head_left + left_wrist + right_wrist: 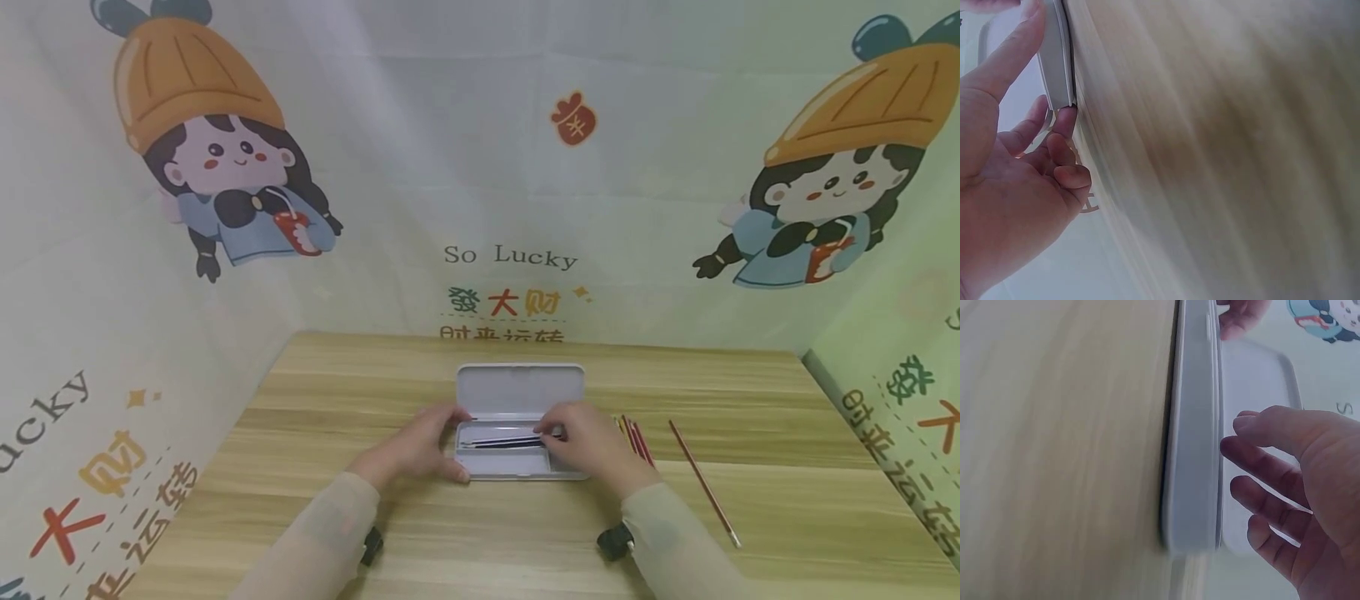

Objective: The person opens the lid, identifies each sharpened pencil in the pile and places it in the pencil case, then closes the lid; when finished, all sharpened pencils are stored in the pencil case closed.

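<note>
A pale pencil case (498,477) lies with its lid (520,390) raised at the back. Several dark pencils (495,443) lie lengthwise in its rear compartment, slightly askew. My left hand (416,446) grips the case's left end, thumb at the front corner and fingers toward the back. In the left wrist view the fingers (1066,122) touch the case's end. Over the right part of the case is my right hand (588,437), its fingertips by the pencils' right ends. The right wrist view shows its fingers (1266,503) loosely bent, with nothing visible between thumb and forefinger.
Several red and yellow pencils (637,442) lie to the right of the case, partly behind the right hand. Farther right, one dark red pencil (705,483) lies slantwise on the wooden table (352,367). A printed cloth (390,167) hangs behind and at both sides.
</note>
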`<action>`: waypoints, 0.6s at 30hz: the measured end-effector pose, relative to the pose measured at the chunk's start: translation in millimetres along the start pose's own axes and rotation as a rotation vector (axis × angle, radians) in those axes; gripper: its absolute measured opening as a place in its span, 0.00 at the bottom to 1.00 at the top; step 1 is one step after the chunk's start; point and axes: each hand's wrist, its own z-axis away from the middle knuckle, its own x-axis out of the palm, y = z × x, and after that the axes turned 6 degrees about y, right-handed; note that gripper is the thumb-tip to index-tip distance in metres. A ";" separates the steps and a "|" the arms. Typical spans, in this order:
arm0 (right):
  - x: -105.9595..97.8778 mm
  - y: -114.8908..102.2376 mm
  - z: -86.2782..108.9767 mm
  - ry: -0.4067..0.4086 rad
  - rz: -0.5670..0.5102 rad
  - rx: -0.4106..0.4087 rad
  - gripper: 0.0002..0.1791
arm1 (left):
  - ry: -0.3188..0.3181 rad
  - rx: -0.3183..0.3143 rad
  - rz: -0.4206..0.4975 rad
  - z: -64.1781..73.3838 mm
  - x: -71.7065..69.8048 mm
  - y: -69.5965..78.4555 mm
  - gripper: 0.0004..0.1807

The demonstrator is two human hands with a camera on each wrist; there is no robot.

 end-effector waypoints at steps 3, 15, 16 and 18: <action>-9.2 9.4 11.4 0.033 0.011 -0.006 0.05 | -0.006 -0.003 0.004 -0.6 0.5 0.9 0.48; -35.7 33.4 41.1 0.064 -0.016 0.085 0.06 | -0.009 -0.006 0.009 -2.1 0.9 -1.4 0.48; -36.8 34.5 43.1 0.063 -0.002 0.090 0.05 | -0.008 -0.007 0.013 -2.2 0.8 -1.3 0.48; -38.0 37.4 47.3 0.062 0.042 0.094 0.06 | -0.003 -0.007 0.019 -2.1 0.5 -0.8 0.48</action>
